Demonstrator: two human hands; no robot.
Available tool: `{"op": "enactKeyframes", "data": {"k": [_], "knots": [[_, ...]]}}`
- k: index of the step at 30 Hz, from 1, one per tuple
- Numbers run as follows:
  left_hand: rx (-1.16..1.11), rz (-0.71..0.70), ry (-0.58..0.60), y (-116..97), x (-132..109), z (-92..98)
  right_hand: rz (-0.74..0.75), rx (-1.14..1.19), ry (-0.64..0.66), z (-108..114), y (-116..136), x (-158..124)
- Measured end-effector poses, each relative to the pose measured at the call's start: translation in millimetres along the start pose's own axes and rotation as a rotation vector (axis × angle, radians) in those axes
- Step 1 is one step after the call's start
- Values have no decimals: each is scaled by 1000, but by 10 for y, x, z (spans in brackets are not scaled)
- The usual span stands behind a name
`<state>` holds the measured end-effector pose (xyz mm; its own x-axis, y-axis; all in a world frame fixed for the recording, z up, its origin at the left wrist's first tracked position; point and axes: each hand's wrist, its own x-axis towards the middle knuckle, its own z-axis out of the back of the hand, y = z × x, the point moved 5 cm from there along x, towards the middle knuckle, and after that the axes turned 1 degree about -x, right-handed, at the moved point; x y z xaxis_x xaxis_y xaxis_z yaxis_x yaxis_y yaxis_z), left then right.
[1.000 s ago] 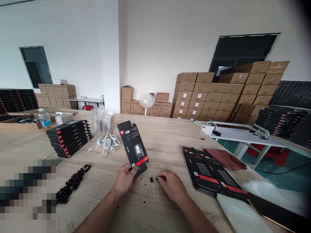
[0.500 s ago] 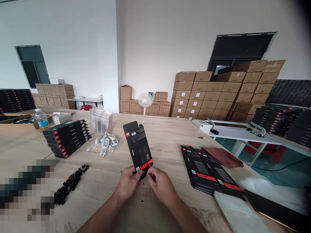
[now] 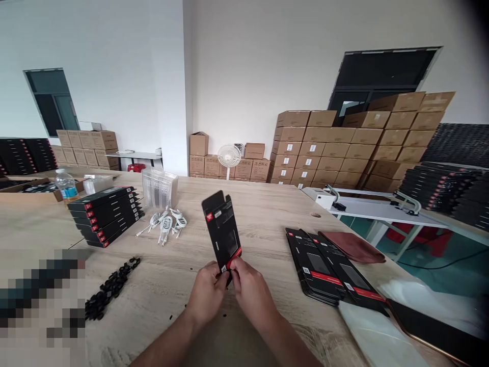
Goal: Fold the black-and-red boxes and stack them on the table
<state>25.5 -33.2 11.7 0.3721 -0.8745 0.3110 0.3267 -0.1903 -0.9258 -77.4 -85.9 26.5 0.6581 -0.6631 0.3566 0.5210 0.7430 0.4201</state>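
A black cardboard box with a red stripe and a small red label stands tilted above the table, its top flap sticking up. My left hand is closed on its lower left corner, thumb on the front. At the lower right edge, my right hand pinches the box near the red stripe. The fingertips behind the box are hidden. Several tiny black bits lie on the wood around my wrists. To the right lies a pile of flat black boxes with the same print.
Stacked black boxes, white cables, clear plastic trays and a bottle stand at left. Small black pieces lie nearer. At right are a brown cloth, a plastic bag and a dark phone-like slab.
The box has turned and moved slightly right, showing its front more edge-on. My right hand has shifted up onto its lower edge. My left hand has moved a little right with it.
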Motion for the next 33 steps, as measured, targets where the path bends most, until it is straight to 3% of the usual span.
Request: {"op": "enactKeyframes", "data": {"k": [3,8,10,13,15,17,20,22,24,28,33], "knots": [[-172,88,60,28,23,-13,23,256,-32,33,-37,20],[-322,128,229,-151,-9,-51,-260,392,-343,338,-409,54],[-395,110,250,-232,-37,-17,-272,611,-235,304,-433,51],[-785,323,277,-213,-83,41,-240,960,144,98,-219,-32],[-1105,490,319,-201,-109,63,-215,1012,343,0,-35,-119],[-1260,561,303,-198,-104,108,-181,869,383,-5,56,-159],[-1170,657,273,-144,-122,111,-180,624,90,194,-15,-121],[-1060,698,349,-120,-177,39,-173,630,-71,334,-76,-103],[-978,703,454,-112,-252,-52,-167,721,-39,375,-98,-90],[-900,659,532,-110,-338,-129,-189,883,35,439,-125,-57],[-989,632,564,-112,-300,-91,-334,1297,-58,551,-326,-30]]}}
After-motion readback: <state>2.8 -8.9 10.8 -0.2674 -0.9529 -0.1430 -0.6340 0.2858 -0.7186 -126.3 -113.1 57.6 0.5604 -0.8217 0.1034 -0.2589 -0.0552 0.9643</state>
